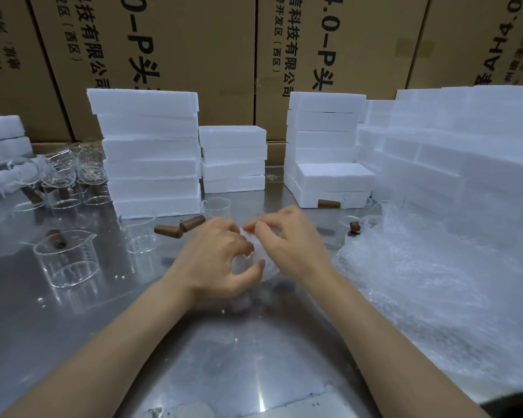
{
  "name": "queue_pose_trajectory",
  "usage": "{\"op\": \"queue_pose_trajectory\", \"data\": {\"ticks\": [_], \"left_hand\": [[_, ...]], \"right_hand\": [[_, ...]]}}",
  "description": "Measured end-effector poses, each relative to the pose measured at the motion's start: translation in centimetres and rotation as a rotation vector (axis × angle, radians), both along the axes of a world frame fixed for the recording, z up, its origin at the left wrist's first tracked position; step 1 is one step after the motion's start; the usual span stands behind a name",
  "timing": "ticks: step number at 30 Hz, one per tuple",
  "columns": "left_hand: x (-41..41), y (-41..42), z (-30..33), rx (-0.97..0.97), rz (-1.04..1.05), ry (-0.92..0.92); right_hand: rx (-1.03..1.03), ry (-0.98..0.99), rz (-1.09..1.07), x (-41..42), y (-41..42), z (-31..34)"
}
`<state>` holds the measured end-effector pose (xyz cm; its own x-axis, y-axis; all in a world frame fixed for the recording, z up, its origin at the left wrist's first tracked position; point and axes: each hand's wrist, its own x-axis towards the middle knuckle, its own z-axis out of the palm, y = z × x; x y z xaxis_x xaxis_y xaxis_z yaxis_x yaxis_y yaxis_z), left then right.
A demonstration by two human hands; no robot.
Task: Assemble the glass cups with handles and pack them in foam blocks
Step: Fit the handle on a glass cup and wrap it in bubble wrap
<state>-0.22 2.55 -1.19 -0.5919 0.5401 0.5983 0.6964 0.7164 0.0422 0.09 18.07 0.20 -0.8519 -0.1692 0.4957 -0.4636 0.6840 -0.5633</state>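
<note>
- We see both hands meeting at the middle of the steel worktop [73,321], working on one small bundle [255,260] that looks like a glass cup wrapped in bubble wrap; the glass itself is too hidden for us to be sure.
- The left hand [215,260] curls round the bundle from the side, thumb underneath and fingers over the top.
- The right hand [287,239] pinches the wrap at the bundle's upper edge with bent fingertips.
- Just left of the hands we find a spouted glass cup [68,260] standing upright, and a smaller glass [141,233] beside it.
- Two brown handles [180,227] lie loose on the worktop between that smaller glass and the hands.
- More cups with handles [64,179] crowd the far left.
- Stacks of white foam blocks [151,152] stand behind, in front of cardboard cartons [194,40].
- A heap of bubble wrap [420,282] lies at the right.
</note>
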Motion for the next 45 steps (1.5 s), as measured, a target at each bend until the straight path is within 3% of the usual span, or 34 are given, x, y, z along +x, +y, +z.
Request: {"op": "queue_pose_trajectory", "data": {"ticks": [4, 7, 14, 18, 24, 27, 31, 36, 38, 40, 43, 45], "left_hand": [[0.8, -0.1, 0.4, 0.175, -0.034, 0.140], [1.2, 0.3, 0.7, 0.288, -0.035, 0.214], [0.6, -0.1, 0.4, 0.360, 0.025, -0.013], [-0.1, -0.3, 0.1, 0.148, 0.013, -0.071], [0.1, 0.3, 0.5, -0.024, 0.032, -0.131], [0.2, 0.6, 0.4, -0.030, 0.018, -0.120], [0.4, 1.4, 0.0, -0.006, -0.006, -0.119], [0.4, 1.7, -0.1, -0.038, 0.035, -0.098], [0.4, 1.6, 0.3, 0.054, 0.041, -0.069], [0.2, 1.5, 1.1, 0.296, 0.039, -0.063], [-1.4, 1.3, 3.2, 0.629, 0.106, -0.167], [-3.9, 1.1, 4.3, 0.725, 0.183, -0.287]], "right_hand": [[0.055, -0.085, 0.035, 0.6, -0.1, 0.2], [0.235, -0.082, 0.044, 1.1, -0.2, 0.5], [0.463, 0.023, 0.026, 1.1, -0.7, 0.2], [0.376, 0.140, -0.060, 1.1, -0.7, -0.1], [0.019, 0.241, -0.196, 0.8, -0.2, 0.3], [0.055, 0.133, -0.231, 0.2, 0.2, -0.1], [0.234, -0.197, -0.264, -0.9, 0.6, -0.8], [0.225, -0.254, -0.270, -1.2, 0.9, -0.9], [0.189, -0.262, -0.289, -1.3, 1.2, -0.6], [0.073, -0.246, -0.329, -1.8, 1.7, 0.0], [-0.200, -0.259, -0.289, -3.3, 2.1, 1.2], [-0.388, -0.324, -0.219, -5.1, 2.1, 2.2]]}}
